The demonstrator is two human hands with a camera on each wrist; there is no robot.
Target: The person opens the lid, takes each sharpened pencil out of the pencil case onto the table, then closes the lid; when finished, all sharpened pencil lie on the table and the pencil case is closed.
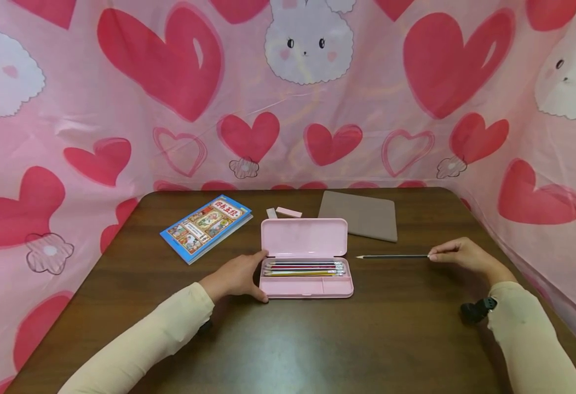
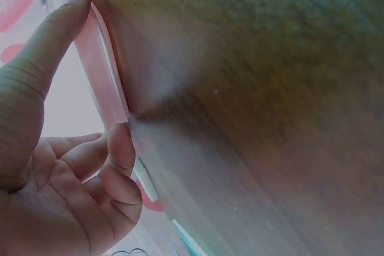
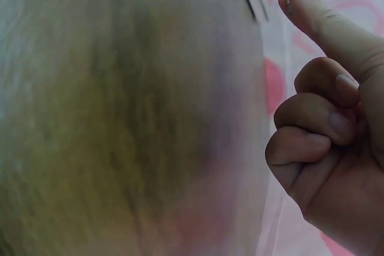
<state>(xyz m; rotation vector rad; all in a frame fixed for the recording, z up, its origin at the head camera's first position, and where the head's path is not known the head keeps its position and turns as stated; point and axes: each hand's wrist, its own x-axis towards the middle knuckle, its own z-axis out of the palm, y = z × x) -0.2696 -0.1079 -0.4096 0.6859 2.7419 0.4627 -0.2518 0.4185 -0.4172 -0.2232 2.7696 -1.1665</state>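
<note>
An open pink pencil case (image 1: 288, 287) lies in the middle of the table, its lid standing up at the back. Several pencils (image 1: 303, 268) lie side by side in its rear compartment, while the front compartments hold nothing visible. My left hand (image 1: 234, 276) holds the case by its left end, thumb at the front corner and fingers near the hinge. In the left wrist view, thumb and curled fingers touch the case's pink edge (image 2: 103, 70). Right of the case, my right hand (image 1: 465, 257) pinches a dark pencil (image 1: 391, 256) by its end, its sharpened tip pointing left toward the case.
A blue-covered book (image 1: 206, 227) lies at the back left of the wooden table (image 1: 288, 345). Behind the lid are a pink eraser-like block (image 1: 289, 212) and a small pale piece (image 1: 271, 213). A grey-brown flat notebook-like item (image 1: 359, 216) lies at the back right. Patterned pink cloth (image 1: 298, 98) surrounds the table.
</note>
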